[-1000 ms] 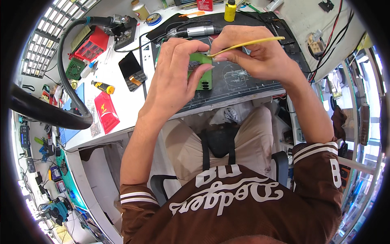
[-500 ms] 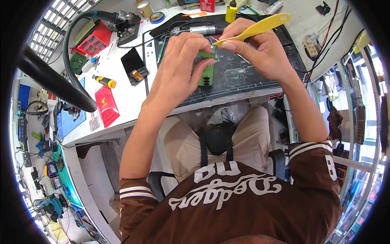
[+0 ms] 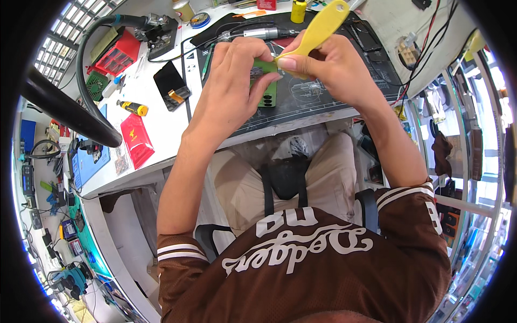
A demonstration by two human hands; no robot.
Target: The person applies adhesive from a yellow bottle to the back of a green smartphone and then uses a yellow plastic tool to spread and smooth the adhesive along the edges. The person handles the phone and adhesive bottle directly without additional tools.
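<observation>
A green phone [image 3: 267, 97] is held in my left hand [image 3: 231, 91] over the black work mat [image 3: 301, 116], its fingers curled round the upper part and hiding much of it. My right hand [image 3: 331, 70] grips a flat yellow plastic pry tool [image 3: 323, 27] between thumb and fingers, with the tool's thin end at the phone's upper right edge. The tool's wide end with a hole sticks up to the right.
A dark phone screen with flex cable [image 3: 166, 81], a yellow-black screwdriver [image 3: 132, 108], a red packet [image 3: 138, 140] and a red drawer box [image 3: 119, 54] lie left. A silver cylindrical tool [image 3: 261, 32] and yellow bottle [image 3: 298, 11] sit behind. A large black arm [image 3: 64, 107] crosses the left side.
The yellow tool has tilted steeply upward from lying nearly flat, its wide end rising, as my right hand turns. Both hands sit slightly higher in the picture.
</observation>
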